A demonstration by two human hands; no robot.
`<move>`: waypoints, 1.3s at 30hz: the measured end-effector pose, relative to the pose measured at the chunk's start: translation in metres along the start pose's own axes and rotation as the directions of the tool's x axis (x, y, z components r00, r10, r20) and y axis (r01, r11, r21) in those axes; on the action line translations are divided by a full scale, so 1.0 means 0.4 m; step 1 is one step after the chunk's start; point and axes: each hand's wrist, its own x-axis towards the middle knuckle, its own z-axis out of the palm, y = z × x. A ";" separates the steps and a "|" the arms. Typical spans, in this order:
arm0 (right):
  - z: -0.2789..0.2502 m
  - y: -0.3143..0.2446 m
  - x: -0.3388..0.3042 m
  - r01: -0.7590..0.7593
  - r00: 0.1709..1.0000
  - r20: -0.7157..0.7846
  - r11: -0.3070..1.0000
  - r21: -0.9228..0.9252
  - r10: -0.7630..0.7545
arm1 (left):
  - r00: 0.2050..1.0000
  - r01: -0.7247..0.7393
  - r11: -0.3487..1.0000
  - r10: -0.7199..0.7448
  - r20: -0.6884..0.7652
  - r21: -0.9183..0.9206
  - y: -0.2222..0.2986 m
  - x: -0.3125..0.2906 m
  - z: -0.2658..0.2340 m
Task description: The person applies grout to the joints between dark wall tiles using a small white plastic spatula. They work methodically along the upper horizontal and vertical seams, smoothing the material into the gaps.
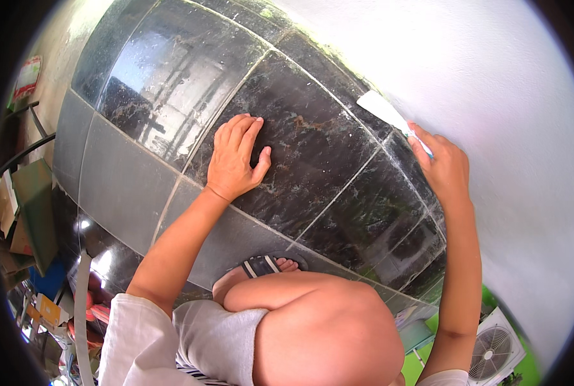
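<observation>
Your left hand [236, 157] is open, palm down, with the fingers loosely bent, slightly apart, and the thumb held away from them. It has hold of nothing; it rests on a large black tile [306, 161] of the tiled floor, near that tile's left corner, with the wrist over its lower-left edge.

Your right hand [442, 164] is closed around the handle of a flat white-headed tool [383, 109], thumb and fingers pressed together on it. A bit of blue shows on the handle. The tool's head lies over the narrow border of dark tiles along the floor's upper-right edge, its tip pointing up and left, right by the white wall [505, 96]. Whether the tip touches tile or wall, you cannot tell from here; nor whether it is a brush or a scraper.

Counted, you have 2 bare hands in view, 1 tool, 1 bent knee [332, 328] between your forearms, and 1 foot in a dark sandal [261, 265] with pale stripes, on the grey tiles by the floor's lower edge. Beyond the floor's lower-right corner stands 1 white fan unit [492, 352] with a round grille.
</observation>
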 end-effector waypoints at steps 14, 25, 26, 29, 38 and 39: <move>-0.006 -0.025 0.038 0.071 0.997 -0.031 0.997 0.005 -0.071 | 1.000 -0.003 1.000 0.003 -0.015 0.003 -0.005 -0.004 -0.001; 0.011 -0.150 0.134 0.092 0.992 -0.085 0.995 0.033 -0.089 | 0.999 -0.024 1.000 0.024 -0.030 0.013 -0.009 0.000 0.007; 0.014 -0.115 0.115 0.098 0.991 -0.093 0.994 0.040 -0.094 | 0.999 -0.024 1.000 0.024 -0.031 0.013 -0.010 -0.001 0.009; 0.024 0.002 0.012 0.053 0.994 -0.096 0.997 0.051 -0.048 | 0.999 -0.020 1.000 0.020 -0.030 0.018 -0.011 -0.006 0.004; -0.010 -0.101 0.108 0.084 0.994 -0.072 0.995 -0.053 -0.087 | 0.999 -0.021 0.999 0.022 -0.030 0.025 -0.002 0.001 0.004; -0.011 -0.095 0.111 0.098 0.992 -0.078 0.994 -0.044 -0.101 | 0.999 -0.026 0.999 0.027 -0.032 0.026 -0.003 0.003 0.005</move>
